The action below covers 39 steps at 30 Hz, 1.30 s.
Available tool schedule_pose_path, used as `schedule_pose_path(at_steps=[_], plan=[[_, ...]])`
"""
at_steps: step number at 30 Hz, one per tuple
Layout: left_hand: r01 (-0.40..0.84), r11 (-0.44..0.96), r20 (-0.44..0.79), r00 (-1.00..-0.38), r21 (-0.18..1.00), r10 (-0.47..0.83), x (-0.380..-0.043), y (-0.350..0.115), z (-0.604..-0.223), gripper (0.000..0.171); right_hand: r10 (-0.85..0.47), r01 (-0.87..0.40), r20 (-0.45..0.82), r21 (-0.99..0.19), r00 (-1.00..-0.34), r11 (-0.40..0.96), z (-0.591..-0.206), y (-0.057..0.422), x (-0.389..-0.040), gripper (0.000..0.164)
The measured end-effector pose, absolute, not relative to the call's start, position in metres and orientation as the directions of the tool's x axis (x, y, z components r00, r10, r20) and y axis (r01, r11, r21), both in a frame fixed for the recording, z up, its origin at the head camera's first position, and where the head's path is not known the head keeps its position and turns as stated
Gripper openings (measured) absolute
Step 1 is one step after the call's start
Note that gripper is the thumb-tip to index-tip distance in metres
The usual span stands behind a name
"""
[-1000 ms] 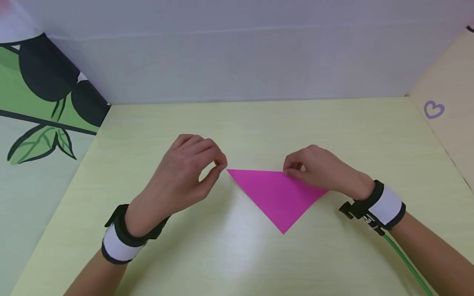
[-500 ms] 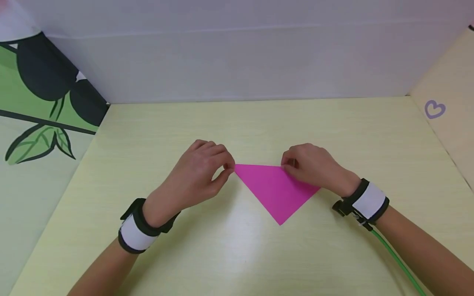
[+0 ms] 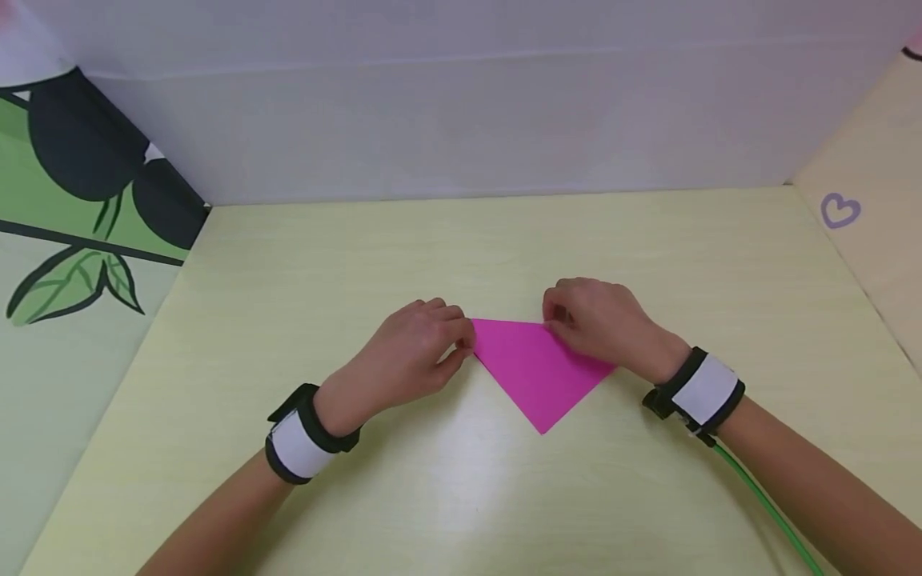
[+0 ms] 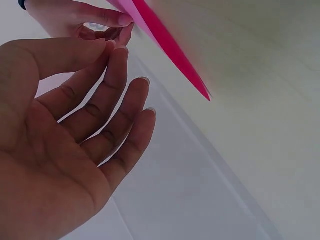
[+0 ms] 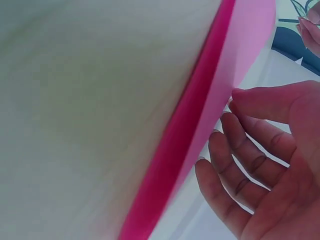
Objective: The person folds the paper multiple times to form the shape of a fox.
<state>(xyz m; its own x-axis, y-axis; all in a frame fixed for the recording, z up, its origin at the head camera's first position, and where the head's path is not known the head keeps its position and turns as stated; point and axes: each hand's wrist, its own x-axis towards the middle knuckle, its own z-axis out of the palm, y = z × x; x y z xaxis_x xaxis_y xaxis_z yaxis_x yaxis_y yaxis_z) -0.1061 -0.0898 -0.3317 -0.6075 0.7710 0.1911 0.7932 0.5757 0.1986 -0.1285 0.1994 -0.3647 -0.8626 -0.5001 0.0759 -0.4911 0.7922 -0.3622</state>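
A magenta sheet of paper (image 3: 533, 368), folded into a triangle, has its fold away from me and one corner toward me. In the right wrist view its two layers (image 5: 200, 115) stand slightly apart. My right hand (image 3: 608, 324) pinches the folded edge between thumb and index finger. My left hand (image 3: 403, 356) is over the paper's left corner in the head view, hiding it. Its thumb and index tips meet in the left wrist view, with no paper visible between them, and its other fingers (image 4: 137, 100) are loosely bent. There the paper's pointed tip (image 4: 202, 92) passes beside the hand.
Pale wood tabletop (image 3: 324, 248) surrounds the paper. A pale wall (image 3: 461, 128) rises along the back, with a patterned panel (image 3: 79, 160) at left and a heart-marked panel (image 3: 864, 264) at right. A green cable (image 3: 767, 500) runs from the right wristband (image 3: 702, 392).
My left hand has moved right along the paper's edge, toward the right hand, covering more of the left corner. My right hand and the paper have shifted slightly left and away from me.
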Motion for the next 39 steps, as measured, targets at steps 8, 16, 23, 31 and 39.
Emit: schedule_pose_path(at_steps=[8, 16, 23, 31, 39], plan=[[0.819, 0.538, 0.176, -0.57, 0.198, 0.803, -0.105, -0.078, -0.338, 0.01, -0.523, -0.541, 0.146, -0.298, -0.84, 0.786, -0.354, 0.208, -0.117, 0.009], [0.859, 0.482, 0.169, -0.509, 0.173, 0.844, -0.102, -0.066, -0.338, 0.02, -0.702, -0.755, 0.308, -0.095, -0.642, 0.649, -0.337, 0.233, -0.073, 0.022], [0.849, 0.483, 0.09, -0.51, 0.214, 0.856, -0.098, -0.063, -0.341, 0.034, -0.778, -0.822, 0.337, 0.021, -0.53, 0.569, -0.348, 0.238, -0.048, 0.029], [0.882, 0.437, 0.09, -0.456, 0.176, 0.885, -0.096, -0.055, -0.351, 0.044, -0.742, -0.798, 0.337, -0.049, -0.58, 0.601, -0.354, 0.247, -0.044, 0.031], [0.926, 0.356, 0.122, -0.37, 0.122, 0.921, -0.096, -0.05, -0.361, 0.04, -0.738, -0.793, 0.33, -0.062, -0.589, 0.606, -0.356, 0.249, -0.045, 0.03]])
